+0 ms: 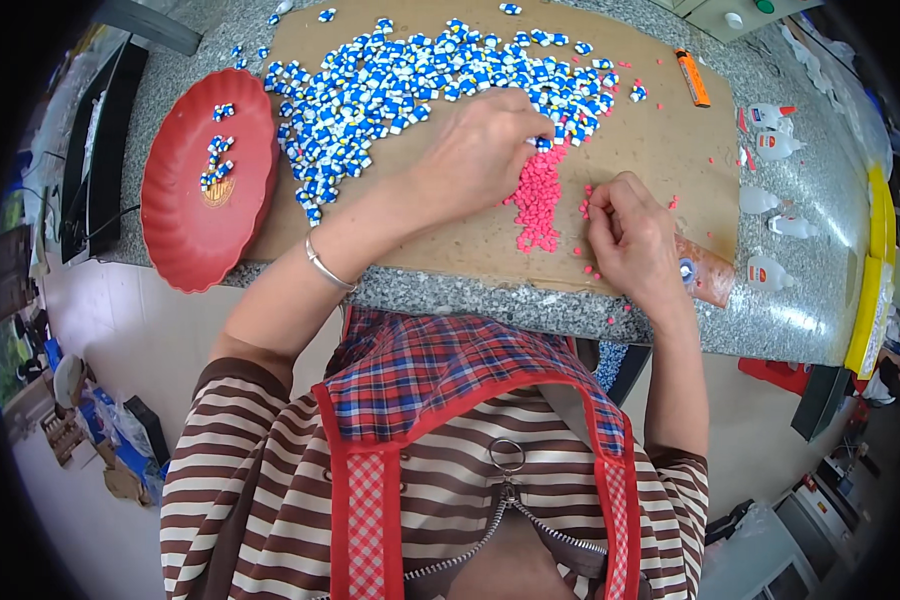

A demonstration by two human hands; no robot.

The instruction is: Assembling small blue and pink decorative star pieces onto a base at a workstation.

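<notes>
left hand [490,150] pinches a blue-and-white piece [543,143] at the edge of the blue-and-white pile [410,90], right hand [630,235] curls narrow over the pink beads [537,198], where a careless brush could scatter them off the cardboard sheet [660,130].

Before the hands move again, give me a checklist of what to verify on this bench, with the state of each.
1. Left hand reaches the blue and white pieces: ok, fingertips sit at the pile's near edge.
2. Right hand is beside the pink pieces: ok, just right of the heap.
3. Anything pinched in either hand: cannot tell, fingers curl over and hide it.
4. Red plate has room: ok, only a few blue and white pieces lie in it.
5. Pink pieces stay gathered: not ok, strays are scattered over the cardboard sheet.
6. Orange marker is out of the way: ok, it lies at the far right of the sheet.
</notes>
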